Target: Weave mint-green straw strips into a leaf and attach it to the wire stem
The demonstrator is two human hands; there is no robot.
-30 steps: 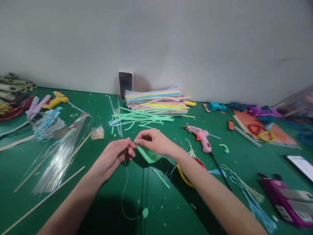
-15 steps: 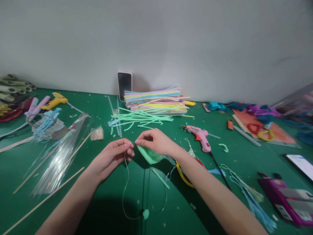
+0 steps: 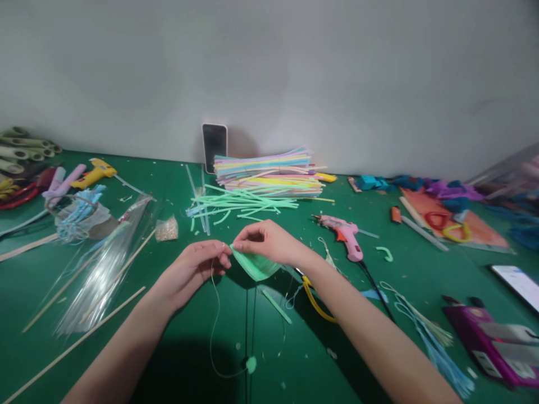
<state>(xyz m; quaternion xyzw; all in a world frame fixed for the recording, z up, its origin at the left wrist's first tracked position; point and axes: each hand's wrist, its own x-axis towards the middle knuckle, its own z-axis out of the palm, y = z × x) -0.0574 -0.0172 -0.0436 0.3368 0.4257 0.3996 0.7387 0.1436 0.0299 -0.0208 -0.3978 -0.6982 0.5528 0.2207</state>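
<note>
Between finger and thumb, my right hand (image 3: 267,244) pinches a mint-green folded piece (image 3: 256,266) that looks like ribbed paper or foam strips; its far side is hidden by the hand. My left hand (image 3: 204,264) meets it at the left corner, fingertips closed on a thin pale thread (image 3: 213,331). The thread hangs from those fingers, loops down and ends at a small green tuft (image 3: 251,365) above or on the table. A loose green strip (image 3: 275,306) lies below the piece.
Behind my hands lie green strips (image 3: 248,202) and a pastel strip bundle (image 3: 265,171), by an upright phone (image 3: 214,147). At right are a pink glue gun (image 3: 347,235), yellow-handled scissors (image 3: 315,303) and tassels (image 3: 446,359). Bamboo sticks (image 3: 80,342) and clear plastic sleeves (image 3: 101,275) lie left.
The green piece's left corner has shifted slightly left, up against my left fingertips. The short gap of thread between my hands has closed. Both hands keep their pinch.
</note>
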